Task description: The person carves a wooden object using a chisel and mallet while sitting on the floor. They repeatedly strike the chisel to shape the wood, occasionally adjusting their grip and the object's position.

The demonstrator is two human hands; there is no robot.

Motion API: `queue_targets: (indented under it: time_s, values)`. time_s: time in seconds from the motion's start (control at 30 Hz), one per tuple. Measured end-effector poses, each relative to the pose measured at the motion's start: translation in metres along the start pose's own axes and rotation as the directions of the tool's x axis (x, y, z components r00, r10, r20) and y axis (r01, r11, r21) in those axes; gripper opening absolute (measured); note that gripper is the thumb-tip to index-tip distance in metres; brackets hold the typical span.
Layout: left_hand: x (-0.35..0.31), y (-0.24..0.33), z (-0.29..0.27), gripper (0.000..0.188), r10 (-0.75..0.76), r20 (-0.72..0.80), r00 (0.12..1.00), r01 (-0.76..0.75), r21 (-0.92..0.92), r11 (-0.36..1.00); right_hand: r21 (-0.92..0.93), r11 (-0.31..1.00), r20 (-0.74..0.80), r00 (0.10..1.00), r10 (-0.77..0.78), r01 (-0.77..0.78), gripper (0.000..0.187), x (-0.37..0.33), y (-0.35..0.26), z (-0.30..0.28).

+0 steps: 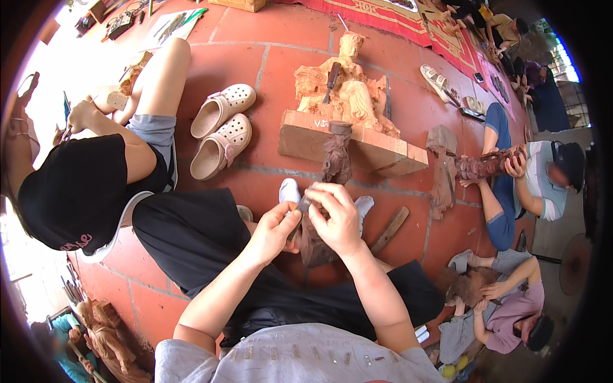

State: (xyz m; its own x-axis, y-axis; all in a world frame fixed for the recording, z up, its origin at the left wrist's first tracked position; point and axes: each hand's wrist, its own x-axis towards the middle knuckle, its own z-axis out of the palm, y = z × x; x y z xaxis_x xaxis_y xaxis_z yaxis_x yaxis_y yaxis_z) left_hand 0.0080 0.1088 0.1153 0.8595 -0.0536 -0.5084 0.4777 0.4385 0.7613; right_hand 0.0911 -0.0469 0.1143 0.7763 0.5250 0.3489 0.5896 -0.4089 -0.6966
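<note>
My left hand (pixel 276 233) pinches a small dark grey strip (pixel 302 205) that looks like folded sandpaper. The fingers of my right hand (pixel 336 218) close on the strip's upper end. Just beneath both hands, between my legs, stands a dark brown wood carving (pixel 336 156). Its narrow top rises beyond my fingers, and its wider base (pixel 316 250) shows below them; my hands hide the middle.
Ahead, a pale wood figure carving (pixel 357 96) sits on a thick block (pixel 351 143), a dark-handled tool leaning on it. Beige clogs (pixel 223 127) lie left of it. A wooden stick (pixel 389 230) rests on the tiles (pixel 255 182). Other people work on carvings at both sides.
</note>
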Motion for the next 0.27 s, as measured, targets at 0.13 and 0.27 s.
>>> queue_targets:
  time_s: [0.13, 0.27]
  values:
    - [0.001, -0.013, 0.007, 0.021, -0.034, -0.047, 0.998, 0.035, 0.018, 0.999, -0.015, 0.999, 0.007, 0.999, 0.034, -0.034, 0.025, -0.011, 0.003, 0.005]
    - [-0.014, -0.038, -0.005, 0.021, -0.088, 0.014, 0.996, 0.088, -0.018, 0.996, -0.003, 1.000, 0.080, 0.997, 0.008, -0.008, 0.026, -0.019, 0.004, 0.006]
